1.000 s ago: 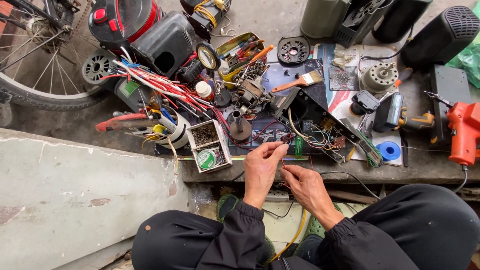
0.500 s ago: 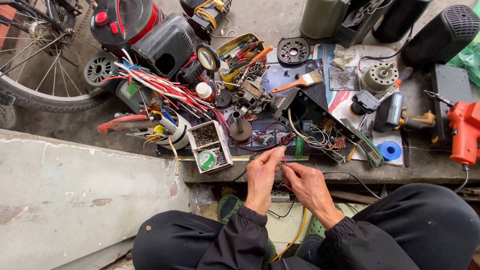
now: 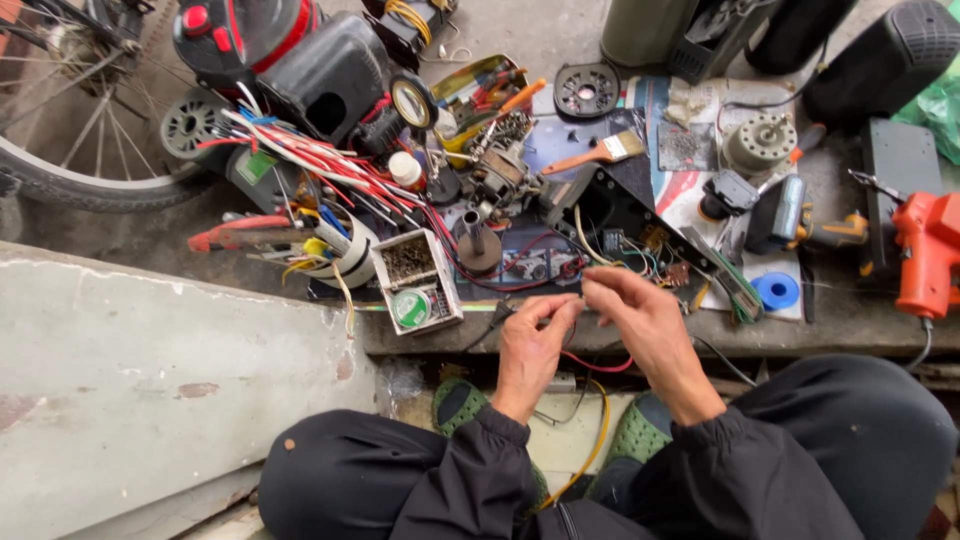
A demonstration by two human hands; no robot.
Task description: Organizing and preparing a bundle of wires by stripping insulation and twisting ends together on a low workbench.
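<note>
1. Two dark trouser legs (image 3: 820, 450) fill the bottom of the view, with green slippers (image 3: 462, 402) showing between the knees.
2. Left of the legs lies a pale concrete slab (image 3: 150, 400), and a bicycle wheel (image 3: 70, 150) sits in the top left corner.
3. Above the knees runs a low ledge (image 3: 850, 325) crowded with parts and tools.
4. A black and red machine housing (image 3: 290, 60) stands at the upper left of the clutter, with a bundle of red and white wires (image 3: 320, 165) fanning out below it.
5. An orange drill (image 3: 925, 255) lies at the far right edge.
6. An open black case (image 3: 620, 205) with loose coloured wiring sits just above the hands.
7. A small white box (image 3: 420, 280) holding a green round tin rests left of the hands.
8. A paintbrush (image 3: 600, 153) with an orange handle lies above the black case, and a blue tape roll (image 3: 777, 291) lies to the right.
9. Both hands meet over the front edge of the ledge: the left hand (image 3: 530, 345) and the right hand (image 3: 645, 320) have their fingertips close together, each pinched on a thin wire (image 3: 583, 297) stretched between them.
10. A red wire (image 3: 598, 364) loops just beneath the hands, and a yellow one (image 3: 600, 430) hangs down between the knees.
</note>
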